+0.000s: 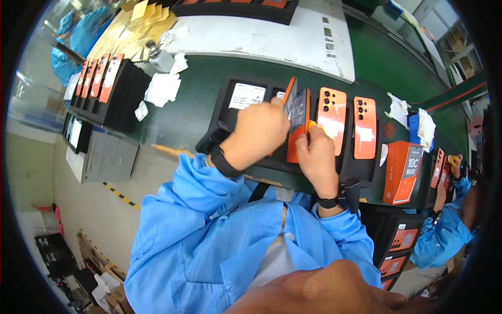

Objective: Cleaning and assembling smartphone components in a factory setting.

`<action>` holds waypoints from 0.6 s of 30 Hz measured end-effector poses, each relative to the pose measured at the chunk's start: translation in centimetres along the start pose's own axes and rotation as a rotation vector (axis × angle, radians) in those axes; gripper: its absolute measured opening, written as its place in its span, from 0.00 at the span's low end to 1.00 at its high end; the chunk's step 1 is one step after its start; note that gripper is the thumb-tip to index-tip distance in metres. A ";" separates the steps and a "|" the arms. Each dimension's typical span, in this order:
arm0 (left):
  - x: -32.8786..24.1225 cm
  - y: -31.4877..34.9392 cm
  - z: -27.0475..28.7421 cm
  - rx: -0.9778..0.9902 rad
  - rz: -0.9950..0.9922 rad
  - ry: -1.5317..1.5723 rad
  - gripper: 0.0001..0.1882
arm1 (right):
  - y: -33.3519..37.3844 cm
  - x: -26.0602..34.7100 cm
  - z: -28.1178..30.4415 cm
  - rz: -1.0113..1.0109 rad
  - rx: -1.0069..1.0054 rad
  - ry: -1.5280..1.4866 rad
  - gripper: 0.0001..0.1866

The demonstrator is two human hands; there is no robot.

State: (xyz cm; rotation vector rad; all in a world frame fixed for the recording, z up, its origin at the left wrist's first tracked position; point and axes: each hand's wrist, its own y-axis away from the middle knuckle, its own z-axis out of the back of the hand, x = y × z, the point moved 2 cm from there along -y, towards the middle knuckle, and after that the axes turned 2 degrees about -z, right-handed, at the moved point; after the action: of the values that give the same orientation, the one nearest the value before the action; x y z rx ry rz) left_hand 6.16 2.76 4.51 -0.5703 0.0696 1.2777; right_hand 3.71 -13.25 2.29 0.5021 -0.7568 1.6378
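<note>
My left hand (259, 128) is closed, its fingertips at a thin orange-edged phone (289, 90) seen nearly edge-on. Close beside that stands another orange phone (297, 123), tilted, its dark printed front turned toward me. My right hand (317, 154) grips this phone low on its right side, and a small yellow piece (312, 124) shows at the fingertips. Under both hands lies a black slotted tray (222, 107) with a white label (247, 96) in one slot. Right of my hands, two orange phones (332, 118) (364, 128) rest camera side up in black slots.
An orange phone box (402, 172) stands at the right, near white cloths (426, 129). To the left, a black rack (123, 97) holds several orange phones, beside crumpled white wipes (162, 89) and a bottle (160, 58). A co-worker (442, 225) handles phones at far right.
</note>
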 end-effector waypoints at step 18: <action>0.9 6.0 -3.0 0.352 -0.116 0.713 0.51 | 1.8 -3.0 -4.0 0.125 -0.203 -0.251 0.21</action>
State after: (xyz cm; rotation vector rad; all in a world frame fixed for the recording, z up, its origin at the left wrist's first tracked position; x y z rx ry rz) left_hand 1.73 3.32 -0.57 -0.6856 0.8257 0.8707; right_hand 2.89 -12.65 -2.96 0.5279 -1.1483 1.6080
